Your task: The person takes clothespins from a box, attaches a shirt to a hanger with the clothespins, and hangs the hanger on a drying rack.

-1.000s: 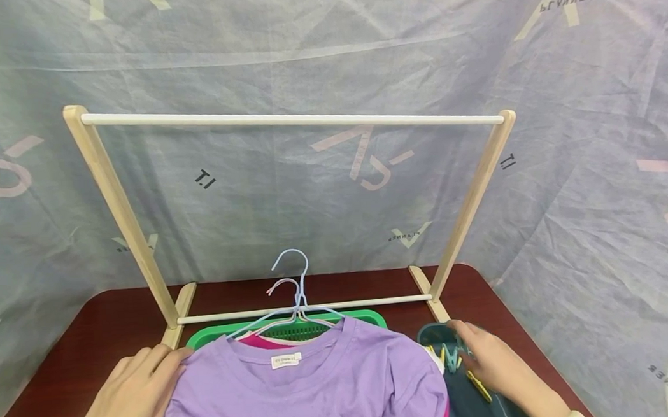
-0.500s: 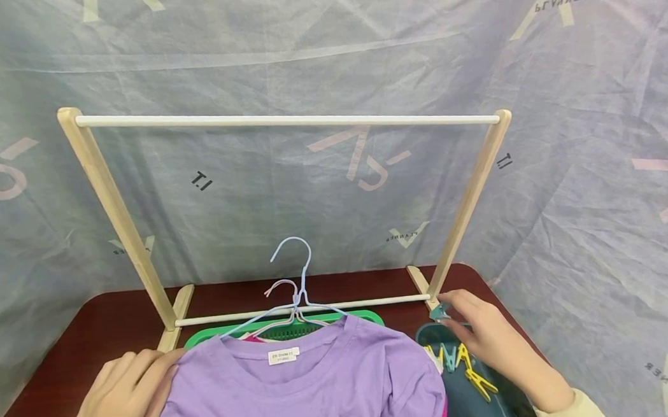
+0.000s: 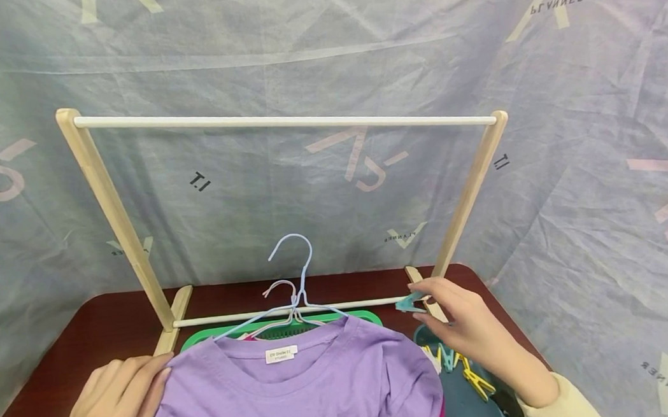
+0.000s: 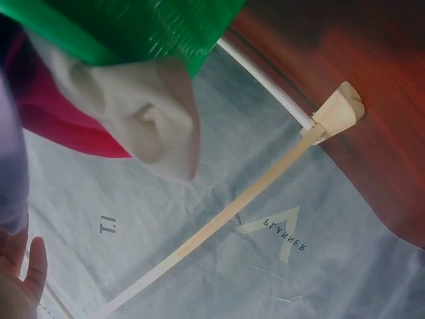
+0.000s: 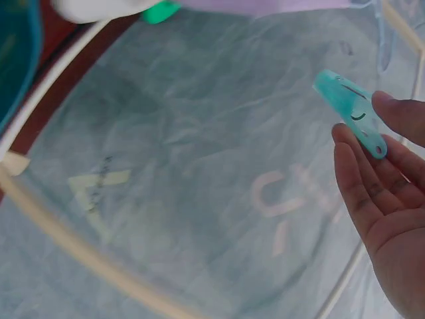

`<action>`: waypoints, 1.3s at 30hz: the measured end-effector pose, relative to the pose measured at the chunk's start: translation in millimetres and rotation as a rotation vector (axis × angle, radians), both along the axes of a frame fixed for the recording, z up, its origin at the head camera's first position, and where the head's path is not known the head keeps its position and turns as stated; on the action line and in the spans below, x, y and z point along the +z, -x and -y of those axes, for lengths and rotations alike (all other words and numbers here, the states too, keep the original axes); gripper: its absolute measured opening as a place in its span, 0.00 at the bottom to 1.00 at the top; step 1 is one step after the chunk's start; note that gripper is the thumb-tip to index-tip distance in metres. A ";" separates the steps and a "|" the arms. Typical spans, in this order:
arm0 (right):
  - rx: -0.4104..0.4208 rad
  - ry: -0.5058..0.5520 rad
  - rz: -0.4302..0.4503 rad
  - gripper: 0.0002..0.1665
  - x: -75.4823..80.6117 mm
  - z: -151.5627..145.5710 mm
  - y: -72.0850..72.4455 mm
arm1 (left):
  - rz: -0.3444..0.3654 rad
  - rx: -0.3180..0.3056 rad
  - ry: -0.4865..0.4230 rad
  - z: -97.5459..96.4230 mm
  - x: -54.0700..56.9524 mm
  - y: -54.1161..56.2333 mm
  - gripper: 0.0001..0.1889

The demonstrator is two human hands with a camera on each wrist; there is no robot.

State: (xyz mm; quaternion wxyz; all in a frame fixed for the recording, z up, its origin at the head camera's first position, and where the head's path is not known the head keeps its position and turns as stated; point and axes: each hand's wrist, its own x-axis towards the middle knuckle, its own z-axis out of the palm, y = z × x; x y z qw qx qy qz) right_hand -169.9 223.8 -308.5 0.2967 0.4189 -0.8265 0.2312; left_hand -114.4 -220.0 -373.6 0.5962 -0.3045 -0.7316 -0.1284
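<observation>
A purple T-shirt [image 3: 321, 375] hangs on a light blue hanger [image 3: 302, 268], its hook standing up above the neckline. Behind that hook shows a smaller pinkish hanger hook [image 3: 279, 285]. At the shirt's left shoulder my left hand [image 3: 113, 400] holds the edge of the fabric; in the left wrist view only part of this hand [image 4: 20, 276] shows, below the purple cloth. My right hand [image 3: 455, 313] pinches a teal clothespin [image 5: 352, 109] between thumb and fingers, in the air right of the shirt and over the near edge of the bin's far end.
A wooden rack with a white top bar [image 3: 282, 119] stands on the dark red table [image 3: 46, 379]. Partly under the shirt sits a green basket [image 3: 204, 334] with pink and white cloth. A dark teal bin [image 3: 466, 395] at right has yellow clothespins [image 3: 478, 381] and teal ones.
My right hand has come up out of the bin with the teal clothespin and moved left toward the shirt. The left hand and shirt have shifted slightly left.
</observation>
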 end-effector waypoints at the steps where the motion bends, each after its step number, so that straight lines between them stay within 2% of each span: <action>1: 0.024 0.007 -0.001 0.19 2.4 5.2 0.2 | -0.002 -0.013 -0.010 -0.5 0.3 0.0 0.21; 5: 0.099 0.025 -0.015 0.18 10.8 26.6 2.1 | -0.018 -0.071 -0.043 -2.3 1.9 1.1 0.21; 8: 0.121 0.021 -0.019 0.19 15.9 41.3 2.9 | -0.024 -0.087 -0.049 -3.1 2.7 1.1 0.20; 11: 0.134 0.015 -0.038 0.23 20.8 54.5 3.8 | -0.014 -0.077 -0.043 -3.1 3.1 0.0 0.20; 14: 0.143 0.001 -0.106 0.24 25.6 67.9 6.0 | -0.002 -0.055 -0.036 -2.6 2.8 -1.3 0.21; 17: 0.203 -0.019 -0.115 0.22 30.0 82.4 9.1 | 0.003 -0.035 -0.031 -1.9 2.0 -2.1 0.21; 21: 0.277 -0.067 -0.039 0.22 34.1 101.3 11.3 | 0.014 -0.013 -0.022 -1.0 1.3 -3.1 0.22; 24: 0.280 -0.103 -0.015 0.22 36.9 115.3 12.0 | 0.025 -0.003 -0.012 -0.2 1.3 -3.9 0.22; 29: 0.292 -0.144 -0.014 0.21 40.4 138.5 16.2 | 0.033 0.009 -0.009 0.0 0.6 -4.1 0.22; 39: 0.406 -0.219 -0.008 0.17 44.4 182.4 20.3 | 0.042 0.026 -0.005 0.3 1.5 -4.1 0.22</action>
